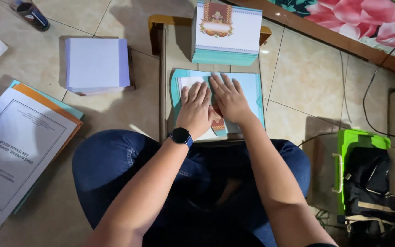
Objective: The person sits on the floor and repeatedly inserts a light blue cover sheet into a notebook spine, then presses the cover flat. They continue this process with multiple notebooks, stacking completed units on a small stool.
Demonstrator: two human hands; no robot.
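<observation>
1. Teal folded card (252,93) lies flat on the low board, just beyond my knees
2. Both palms spread open: left hand (196,110), right hand (228,98) pressing it
3. Creasing now, I judge; next needs firm sliding pressure
4. Card stack (227,34) behind

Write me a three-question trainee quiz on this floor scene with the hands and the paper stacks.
1. True or false: both the left hand and the right hand lie flat on the teal folded sheet.
2. Which wrist wears the black watch? A) left B) right C) neither
3. Fill in: beyond the hands stands a stack of teal-edged printed cards; to its left on the tiles sits a stack of ____ white sheets.

Key: 1 true; 2 A; 3 plain (blank).
</observation>
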